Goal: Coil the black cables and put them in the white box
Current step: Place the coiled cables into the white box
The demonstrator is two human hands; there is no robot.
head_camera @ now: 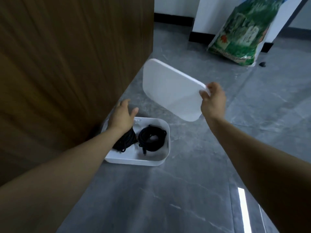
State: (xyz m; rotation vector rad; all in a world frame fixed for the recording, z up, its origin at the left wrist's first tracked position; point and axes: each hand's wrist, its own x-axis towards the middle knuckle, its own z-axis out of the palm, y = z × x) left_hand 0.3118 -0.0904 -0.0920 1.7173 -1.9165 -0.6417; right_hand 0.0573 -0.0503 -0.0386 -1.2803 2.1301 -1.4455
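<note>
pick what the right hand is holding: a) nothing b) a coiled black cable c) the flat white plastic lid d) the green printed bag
c: the right hand pinches the corner of the flat white plastic lid, held in the air above the floor, while both coiled black cables lie in the white plastic box.

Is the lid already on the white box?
No, the right hand holds the lid in the air above the open white box, coiled black cables showing inside.

We see a matt white plastic box point(161, 163) on glossy grey marbled floor tiles point(185, 190) (beside it, grained brown wood panelling point(67, 64)).
</note>
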